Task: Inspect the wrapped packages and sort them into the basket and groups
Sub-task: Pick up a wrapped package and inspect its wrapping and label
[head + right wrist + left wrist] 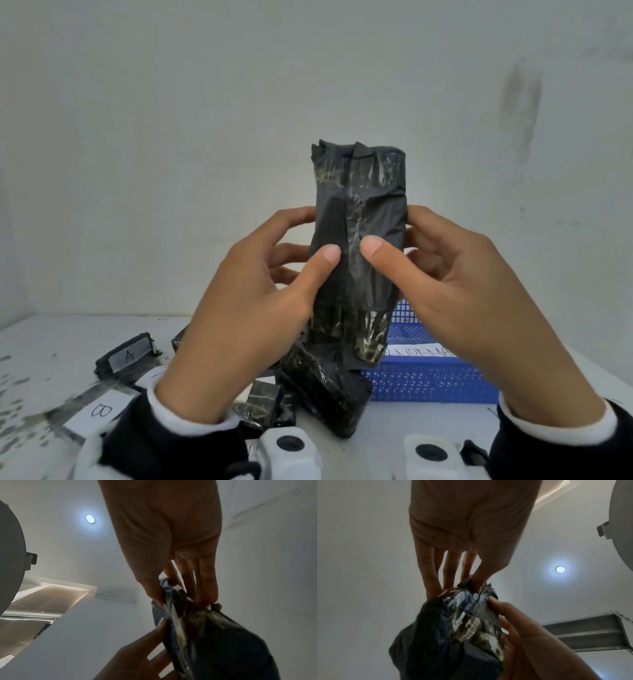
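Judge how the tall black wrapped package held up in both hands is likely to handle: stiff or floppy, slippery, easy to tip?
The black wrapped package probably stays fairly stiff: it stands upright above the left hand and right hand without sagging. Its glossy tape may feel slippery. Being tall and narrow, it would likely tip if stood on end.

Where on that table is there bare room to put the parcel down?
Bare table lies behind the A label, at far left. The blue basket looks roomy. Crowded: the middle, where wrapped packages pile under the held parcel.
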Demonstrator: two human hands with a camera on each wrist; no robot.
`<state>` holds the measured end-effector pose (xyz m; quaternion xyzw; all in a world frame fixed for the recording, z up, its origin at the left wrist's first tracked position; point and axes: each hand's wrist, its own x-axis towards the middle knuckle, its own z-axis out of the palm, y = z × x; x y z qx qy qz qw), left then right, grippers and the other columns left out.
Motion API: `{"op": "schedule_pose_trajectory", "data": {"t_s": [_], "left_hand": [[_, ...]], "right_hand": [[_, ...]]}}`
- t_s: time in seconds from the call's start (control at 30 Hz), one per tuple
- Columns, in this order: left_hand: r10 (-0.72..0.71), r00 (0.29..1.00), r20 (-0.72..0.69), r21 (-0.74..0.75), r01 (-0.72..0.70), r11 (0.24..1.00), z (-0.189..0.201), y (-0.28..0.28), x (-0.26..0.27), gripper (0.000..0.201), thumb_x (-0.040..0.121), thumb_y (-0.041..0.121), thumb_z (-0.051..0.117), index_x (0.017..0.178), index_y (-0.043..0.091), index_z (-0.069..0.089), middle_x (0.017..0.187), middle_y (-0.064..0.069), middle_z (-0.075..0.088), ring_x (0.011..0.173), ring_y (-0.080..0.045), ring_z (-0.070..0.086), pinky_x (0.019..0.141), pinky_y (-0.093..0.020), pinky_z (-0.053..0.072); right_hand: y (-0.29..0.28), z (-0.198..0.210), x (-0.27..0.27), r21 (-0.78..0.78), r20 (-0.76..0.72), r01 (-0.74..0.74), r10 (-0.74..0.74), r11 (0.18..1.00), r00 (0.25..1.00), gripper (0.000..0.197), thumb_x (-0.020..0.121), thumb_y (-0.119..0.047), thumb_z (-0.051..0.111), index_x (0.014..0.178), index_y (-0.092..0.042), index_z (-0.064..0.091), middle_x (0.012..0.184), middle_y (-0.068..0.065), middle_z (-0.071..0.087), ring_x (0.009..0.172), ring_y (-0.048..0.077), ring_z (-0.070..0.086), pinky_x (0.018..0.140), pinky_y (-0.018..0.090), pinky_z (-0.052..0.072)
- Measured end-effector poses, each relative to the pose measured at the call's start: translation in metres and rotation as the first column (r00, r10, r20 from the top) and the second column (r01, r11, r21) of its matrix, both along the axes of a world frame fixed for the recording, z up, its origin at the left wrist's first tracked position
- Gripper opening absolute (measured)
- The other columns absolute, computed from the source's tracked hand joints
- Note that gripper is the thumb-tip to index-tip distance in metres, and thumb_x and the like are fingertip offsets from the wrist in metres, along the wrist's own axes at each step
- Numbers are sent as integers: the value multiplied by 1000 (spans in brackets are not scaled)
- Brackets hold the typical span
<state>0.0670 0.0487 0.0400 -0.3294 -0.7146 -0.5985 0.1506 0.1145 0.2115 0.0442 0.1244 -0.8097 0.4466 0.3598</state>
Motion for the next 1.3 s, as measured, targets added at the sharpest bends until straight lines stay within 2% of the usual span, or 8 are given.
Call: {"op": "schedule_pose_trajectory", "data": {"t_s": [0.17, 0.37, 0.53, 0.67, 0.8, 1.0, 1.17, 1.3], "left_hand": [[-4, 1000, -11, 2, 4, 1000, 1, 0, 2, 32, 81, 47, 60, 113, 44, 58, 79, 13, 76, 77, -4, 72, 81, -41, 57], [37, 999, -18, -18, -37, 999, -1, -1, -1, 23, 86, 32, 63, 104, 45, 57, 88, 21, 75, 73, -6, 71, 76, -38, 58], [-9, 1000, -11, 15, 9, 1000, -2, -1, 1, 42, 82, 26, 67, 113, 48, 49, 108, 27, 69, 74, -9, 73, 65, -29, 60], [-43, 999, -2, 103, 43, 994, 4, -2, 9, 42, 82, 56, 65, 121, 51, 52, 105, 12, 74, 77, -13, 74, 75, -39, 60], [-17, 1000, -12, 135, 19, 991, 5, -3, 8, 39, 78, 51, 61, 116, 51, 56, 95, 7, 75, 69, -15, 74, 69, -38, 62], [9, 999, -36, 105, -5, 994, 4, -3, 6, 33, 80, 51, 57, 113, 49, 57, 91, 10, 75, 63, -16, 73, 71, -42, 60], [-51, 999, -2, 137, 50, 989, 2, 0, 3, 32, 83, 43, 59, 115, 42, 55, 100, 7, 74, 73, -16, 75, 78, -46, 59], [-142, 989, 48, 150, 133, 980, 1, -2, 2, 41, 78, 60, 62, 113, 41, 52, 106, 4, 72, 89, -16, 74, 85, -41, 58]], "right_hand": [[2, 1, 2, -14, 9, 26, -26, 1000, 1000, 27, 81, -51, 63, 102, -35, 70, 85, -10, 76, 73, 13, 71, 74, 45, 60], [0, 4, 7, 1, 60, 64, -64, 998, 996, 33, 78, -52, 62, 104, -33, 68, 80, -11, 76, 46, 0, 54, 50, 10, 38], [-2, 2, 4, -2, 70, 62, -61, 998, 996, 36, 76, -54, 65, 106, -34, 68, 83, -13, 76, 56, 10, 64, 62, 26, 53], [-7, 5, 8, -35, 110, -20, 23, 999, 994, 54, 65, -70, 57, 111, -41, 65, 71, -14, 73, 48, 7, 64, 51, 14, 47], [-10, 5, 6, -60, 96, -47, 53, 997, 994, 36, 81, -57, 54, 107, -35, 66, 61, -9, 71, 48, 8, 64, 51, 15, 49], [-10, 6, 6, -48, 75, -31, 34, 998, 997, 43, 75, -62, 53, 96, -30, 73, 58, -17, 66, 44, 4, 58, 48, 9, 42], [-9, 5, 7, -50, 72, -20, 24, 999, 997, 42, 73, -64, 54, 94, -34, 73, 66, -21, 67, 42, 4, 57, 45, 9, 40], [-7, 5, 5, -130, 95, -62, 75, 990, 993, 48, 72, -66, 54, 92, -28, 74, 75, -9, 74, 49, 16, 66, 53, 20, 51]]}}
